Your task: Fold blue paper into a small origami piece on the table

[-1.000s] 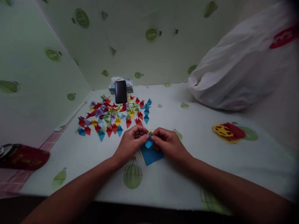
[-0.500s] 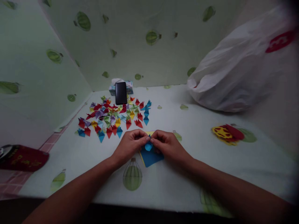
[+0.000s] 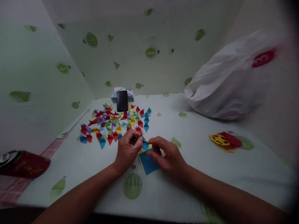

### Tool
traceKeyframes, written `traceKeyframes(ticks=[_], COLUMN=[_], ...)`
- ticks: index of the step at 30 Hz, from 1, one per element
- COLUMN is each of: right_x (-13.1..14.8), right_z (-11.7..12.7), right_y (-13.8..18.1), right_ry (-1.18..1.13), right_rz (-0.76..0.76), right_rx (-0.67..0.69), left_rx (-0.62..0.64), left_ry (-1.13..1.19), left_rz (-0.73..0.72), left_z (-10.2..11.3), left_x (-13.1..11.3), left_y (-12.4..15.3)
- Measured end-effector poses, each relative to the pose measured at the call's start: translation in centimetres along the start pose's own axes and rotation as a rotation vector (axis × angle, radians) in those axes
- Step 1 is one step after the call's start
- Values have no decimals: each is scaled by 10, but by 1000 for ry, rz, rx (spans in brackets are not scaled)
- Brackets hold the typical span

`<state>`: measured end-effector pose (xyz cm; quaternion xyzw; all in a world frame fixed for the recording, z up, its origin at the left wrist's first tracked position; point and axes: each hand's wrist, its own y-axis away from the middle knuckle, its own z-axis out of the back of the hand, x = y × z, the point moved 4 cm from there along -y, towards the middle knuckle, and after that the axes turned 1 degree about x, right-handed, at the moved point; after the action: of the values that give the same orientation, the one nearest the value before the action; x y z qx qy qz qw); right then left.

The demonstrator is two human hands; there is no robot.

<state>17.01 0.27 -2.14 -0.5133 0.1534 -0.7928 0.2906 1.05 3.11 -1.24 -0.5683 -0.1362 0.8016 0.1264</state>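
1. Presently we find our left hand (image 3: 128, 150) curled at the near middle of the table (image 3: 191, 174), its thumb and fingers pinched shut on a small folded blue paper piece (image 3: 144, 144).
2. We note our right hand (image 3: 168, 155) just right of it, fingers half bent and loosely spread, resting on a blue paper sheet (image 3: 147, 163); we cannot tell whether it grips the sheet or merely presses it.
3. We observe the folded blue piece sits between the two hands, just above the far edge of the blue sheet, with a yellow sheet (image 3: 144, 150) showing beneath that sheet.
4. We record a spread of folded paper pieces (image 3: 112, 123) in red, blue, yellow, green and purple, lying far left of the hands.
5. We see a black phone (image 3: 122, 100) propped against a tissue box (image 3: 130, 94) at the far edge of that spread.
6. We log a white plastic bag (image 3: 230, 84) at far right, a red-and-yellow object (image 3: 225, 141) at right, and a dark red object (image 3: 23, 164) at near left.
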Motion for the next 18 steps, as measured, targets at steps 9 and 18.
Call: traceKeyframes(ticks=[9, 18], right_x=[1, 0], right_z=[-8, -7], right_y=[3, 2], right_ry=[500, 476], right_rz=[209, 143], right_rx=[50, 80], left_rx=[100, 126], left_ry=[182, 203], left_rz=[225, 258], left_z=[-10, -12], left_x=[8, 10], left_y=[3, 4])
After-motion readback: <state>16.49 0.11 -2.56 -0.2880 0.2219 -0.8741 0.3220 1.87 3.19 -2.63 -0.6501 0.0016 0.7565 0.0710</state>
